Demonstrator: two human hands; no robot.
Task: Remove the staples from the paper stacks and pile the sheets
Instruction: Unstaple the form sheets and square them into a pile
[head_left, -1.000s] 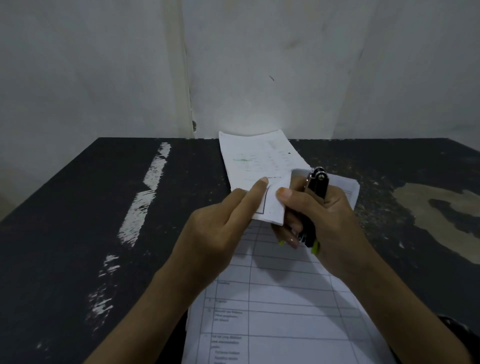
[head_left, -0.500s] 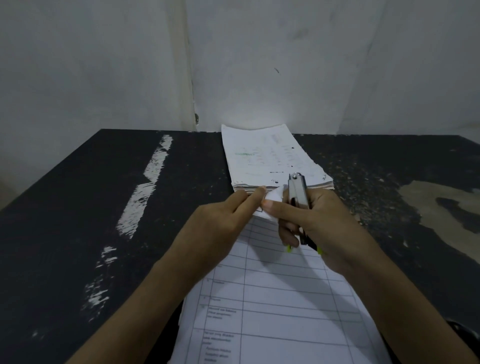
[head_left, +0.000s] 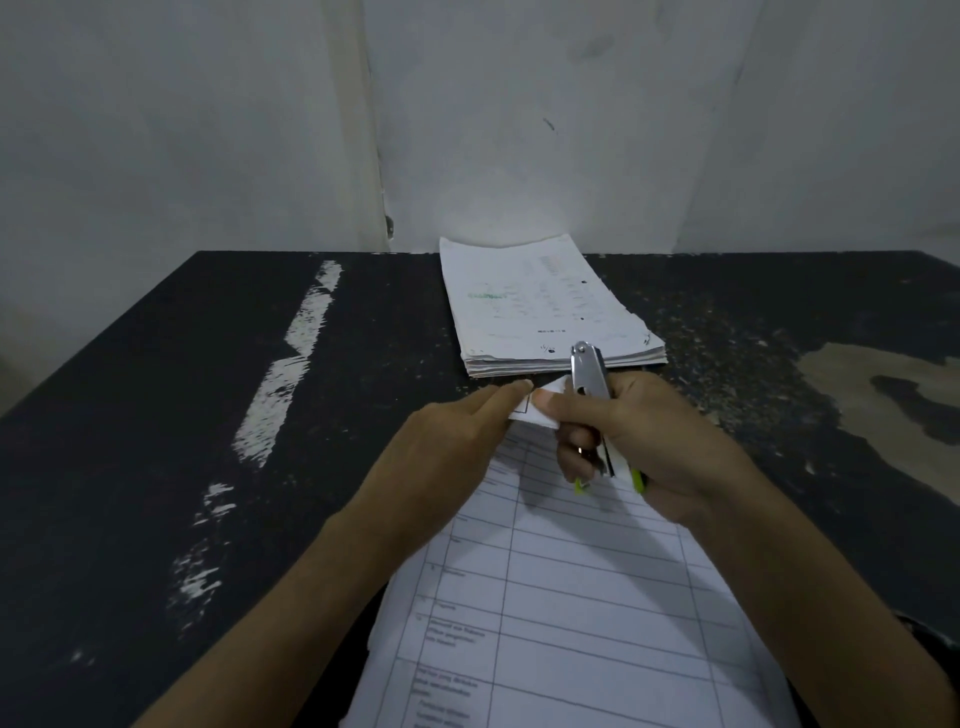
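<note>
Head view. Where the stapled stack (head_left: 571, 597) of ruled forms lies on the dark bench (head_left: 130, 467) right in front of you, both your hands meet at its far corner (head_left: 537, 413), which is lifted and folded up off the sheets below.

Your left hand (head_left: 452, 457) reaches in from the left. Its index finger lies straight with the tip touching the corner's edge; the thumb is hidden underneath, so I cannot tell whether you are pinching the paper.

Your right hand (head_left: 660, 447) has its fingers (head_left: 574, 457) curled round a staple remover (head_left: 589, 379), metal nose pointing up and away, green handle ends showing at the palm. Your thumb stretches left and presses on the folded corner, just beside the left fingertip.

A pile of sheets (head_left: 540, 306) sits beyond, squared against the wall (head_left: 208, 130), near the remover's tip. White paint streaks (head_left: 291, 364) run along the bench at left.
</note>
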